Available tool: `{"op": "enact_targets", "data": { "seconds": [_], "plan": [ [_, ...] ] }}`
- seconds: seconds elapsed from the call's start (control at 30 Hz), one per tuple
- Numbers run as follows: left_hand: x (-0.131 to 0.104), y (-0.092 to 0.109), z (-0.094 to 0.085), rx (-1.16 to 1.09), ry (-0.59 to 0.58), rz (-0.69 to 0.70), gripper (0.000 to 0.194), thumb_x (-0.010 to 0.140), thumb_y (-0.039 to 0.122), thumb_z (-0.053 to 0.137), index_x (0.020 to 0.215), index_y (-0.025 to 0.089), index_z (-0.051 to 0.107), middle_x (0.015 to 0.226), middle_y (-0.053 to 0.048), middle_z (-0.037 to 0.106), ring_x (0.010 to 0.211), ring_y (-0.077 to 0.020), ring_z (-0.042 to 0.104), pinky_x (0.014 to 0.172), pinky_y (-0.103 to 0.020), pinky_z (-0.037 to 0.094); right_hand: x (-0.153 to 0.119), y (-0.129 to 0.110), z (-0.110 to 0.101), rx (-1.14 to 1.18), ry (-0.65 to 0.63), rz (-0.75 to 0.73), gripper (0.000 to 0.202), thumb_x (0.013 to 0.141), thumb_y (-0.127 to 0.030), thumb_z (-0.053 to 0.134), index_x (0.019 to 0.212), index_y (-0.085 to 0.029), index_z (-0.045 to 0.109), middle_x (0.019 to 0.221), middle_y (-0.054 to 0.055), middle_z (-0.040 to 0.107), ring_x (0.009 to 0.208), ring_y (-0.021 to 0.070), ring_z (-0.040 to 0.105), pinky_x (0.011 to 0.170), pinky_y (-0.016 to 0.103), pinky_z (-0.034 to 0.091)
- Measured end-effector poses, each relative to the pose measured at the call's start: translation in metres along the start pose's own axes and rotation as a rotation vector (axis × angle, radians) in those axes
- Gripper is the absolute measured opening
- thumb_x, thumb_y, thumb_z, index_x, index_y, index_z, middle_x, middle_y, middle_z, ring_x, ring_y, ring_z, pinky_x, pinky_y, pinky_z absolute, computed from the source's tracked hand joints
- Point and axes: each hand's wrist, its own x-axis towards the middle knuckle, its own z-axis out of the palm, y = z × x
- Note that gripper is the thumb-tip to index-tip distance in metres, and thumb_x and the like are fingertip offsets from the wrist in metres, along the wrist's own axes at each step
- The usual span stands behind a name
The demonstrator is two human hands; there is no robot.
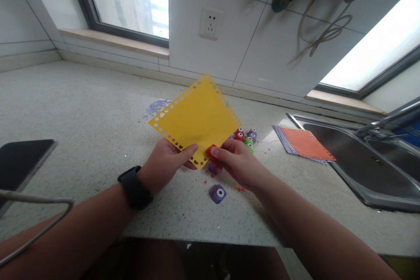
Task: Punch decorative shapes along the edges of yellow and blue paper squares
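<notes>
A yellow sheet of paper (200,118) with small shapes punched along its edges is held up over the counter, tilted corner-up. My left hand (169,157) grips its lower left edge, thumb on top and fingers beneath. In my right hand (238,159) is a red craft punch (211,152), set on the sheet's lower right edge with my thumb on it. Just under that punch shows another purple-and-red punch (215,167), partly hidden. A purple craft punch (218,193) lies nearer me. Behind my right hand sit several more punches (250,134), red, green and purple.
Purple paper bits (156,107) are heaped behind the sheet; orange scraps (240,188) lie near my right hand. Punched orange and purple sheets (306,143) rest beside the steel sink (357,170). A dark flat object (24,162) and a cable (39,198) are at left.
</notes>
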Motion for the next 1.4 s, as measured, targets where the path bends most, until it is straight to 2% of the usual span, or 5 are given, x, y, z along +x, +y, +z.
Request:
{"op": "enact_targets", "data": {
  "seconds": [0.6,0.9,1.07,1.23,1.4],
  "plan": [
    [-0.003,0.001,0.000,0.006,-0.036,-0.006,0.027,0.082,0.030,0.079,0.105,0.017,0.074,0.103,-0.007,0.081,0.075,-0.0188,0.077,0.054,-0.024,0.064,0.000,-0.005,0.002,0.041,-0.049,-0.048,0.027,0.085,-0.038,0.076,0.088,-0.013,0.069,0.064,-0.001,0.060,0.048,0.0073,0.048,0.043,0.021,0.035],
    [-0.001,-0.001,-0.001,-0.011,-0.008,-0.003,0.032,0.081,0.031,0.080,0.109,0.016,0.074,0.105,-0.008,0.081,0.077,-0.0200,0.077,0.053,-0.024,0.063,-0.001,-0.005,0.000,0.056,-0.047,0.001,0.032,0.082,-0.041,0.080,0.092,-0.012,0.069,0.070,0.002,0.065,0.051,0.0084,0.054,0.046,0.022,0.041],
    [-0.002,0.000,0.000,0.013,0.026,0.010,0.036,0.083,0.031,0.078,0.115,0.017,0.073,0.112,-0.010,0.079,0.082,-0.0226,0.077,0.051,-0.025,0.062,-0.001,-0.012,-0.004,0.057,0.033,0.006,0.032,0.081,-0.043,0.079,0.081,-0.016,0.063,0.067,0.001,0.062,0.051,0.0099,0.054,0.045,0.023,0.039],
    [0.000,0.001,0.001,0.027,0.095,0.003,0.035,0.081,0.029,0.078,0.113,0.016,0.074,0.112,-0.011,0.079,0.082,-0.0233,0.077,0.049,-0.024,0.061,-0.002,-0.022,-0.024,0.023,0.171,-0.065,0.029,0.079,-0.043,0.077,0.076,-0.018,0.063,0.064,-0.001,0.058,0.054,0.0111,0.052,0.047,0.025,0.038],
    [0.001,0.002,0.003,-0.001,0.113,-0.008,0.033,0.079,0.029,0.078,0.109,0.014,0.073,0.109,-0.010,0.078,0.076,-0.0200,0.075,0.046,-0.023,0.059,-0.006,-0.033,-0.049,-0.391,0.316,-0.169,0.027,0.087,-0.045,0.068,0.085,-0.018,0.070,0.072,0.003,0.064,0.060,0.0136,0.052,0.054,0.028,0.039]
  ]
}}
